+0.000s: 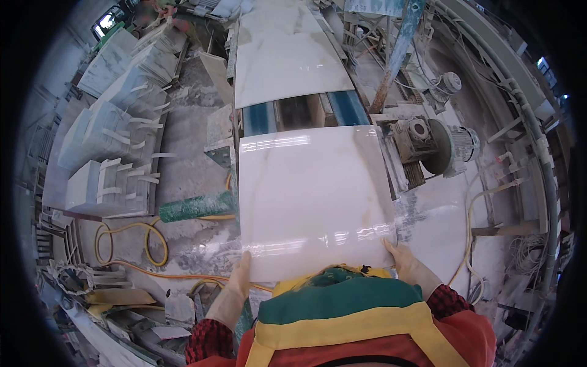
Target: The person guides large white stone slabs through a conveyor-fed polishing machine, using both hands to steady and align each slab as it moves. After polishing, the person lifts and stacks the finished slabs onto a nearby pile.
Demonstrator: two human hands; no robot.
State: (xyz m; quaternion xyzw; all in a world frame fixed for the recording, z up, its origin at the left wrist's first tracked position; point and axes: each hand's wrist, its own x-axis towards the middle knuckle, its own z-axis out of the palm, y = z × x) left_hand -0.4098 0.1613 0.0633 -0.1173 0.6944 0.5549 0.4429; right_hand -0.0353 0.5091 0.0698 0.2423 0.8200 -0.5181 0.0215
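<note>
Both hands grasp one glossy white marble slab [315, 199] by its near edge. Left hand [235, 287], in a pale glove, has its grip on the slab's near left corner, fingers laid up along the edge. Right hand [408, 263], gloved the same way, has its grip on the near right corner, fingers curled over the rim. Red checked sleeves show at both wrists, above a green, yellow and orange apron [348, 318].

That slab lies flat and level in front of the person, its far edge reaching toward a blue-framed roller surface [293, 113]. A second white slab [287, 52] rests further along that same line, apart from the held one. Just right of the held slab stands a dusty motor and gear unit [431, 144]. To the left, on the grey dusty floor, lie a green cylinder [195, 207] and coiled yellow hose [131, 241]. Stacks of white slabs [113, 153] stand further left, well apart.
</note>
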